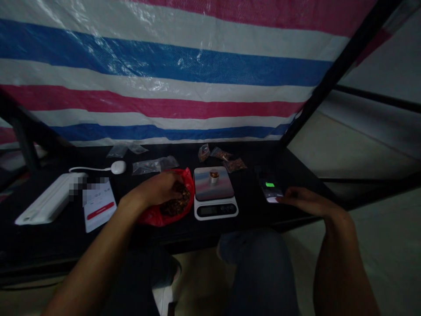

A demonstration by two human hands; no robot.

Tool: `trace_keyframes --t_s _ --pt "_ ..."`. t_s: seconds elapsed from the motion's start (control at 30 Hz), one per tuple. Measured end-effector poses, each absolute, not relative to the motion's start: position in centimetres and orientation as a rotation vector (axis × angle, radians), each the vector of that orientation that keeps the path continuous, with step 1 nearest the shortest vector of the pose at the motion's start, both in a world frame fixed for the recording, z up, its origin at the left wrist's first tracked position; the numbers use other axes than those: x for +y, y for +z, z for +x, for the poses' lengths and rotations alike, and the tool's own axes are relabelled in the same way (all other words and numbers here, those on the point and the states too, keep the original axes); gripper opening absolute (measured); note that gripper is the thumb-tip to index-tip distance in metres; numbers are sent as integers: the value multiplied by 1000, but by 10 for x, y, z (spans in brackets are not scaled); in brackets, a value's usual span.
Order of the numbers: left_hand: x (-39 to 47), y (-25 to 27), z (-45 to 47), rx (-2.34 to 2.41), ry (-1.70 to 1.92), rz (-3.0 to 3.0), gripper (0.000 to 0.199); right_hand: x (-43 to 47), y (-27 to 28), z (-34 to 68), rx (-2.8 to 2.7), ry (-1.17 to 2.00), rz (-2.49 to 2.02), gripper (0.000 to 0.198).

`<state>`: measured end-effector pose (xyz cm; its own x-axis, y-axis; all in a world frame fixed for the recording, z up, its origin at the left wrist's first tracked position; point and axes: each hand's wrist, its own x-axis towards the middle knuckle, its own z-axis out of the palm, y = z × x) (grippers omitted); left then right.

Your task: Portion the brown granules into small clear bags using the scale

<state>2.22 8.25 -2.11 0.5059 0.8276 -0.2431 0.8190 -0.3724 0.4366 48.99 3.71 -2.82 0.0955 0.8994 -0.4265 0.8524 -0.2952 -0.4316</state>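
Observation:
My left hand is over a red plastic bag with its fingers curled down into the dark brown dried pieces. Its fingertips are partly hidden there. Right of the bag is a white digital kitchen scale; a small cup with brown pieces in it stands on the metal plate. The scale's display is too dark to read. At the right, my right hand touches the lower edge of a phone with a lit green patch, its fingers apart and holding nothing.
Small clear bags of brown pieces lie behind the scale. Flat clear plastic bags are behind the red bag. A white device, a corded white round piece and a second phone lie left. A striped sheet hangs behind the black table.

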Motion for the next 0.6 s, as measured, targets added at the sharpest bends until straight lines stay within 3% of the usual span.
trace_keyframes --t_s 0.6 --pt "79 -27 21 1316 41 2374 28 35 -24 485 -1804 986 -2308 47"
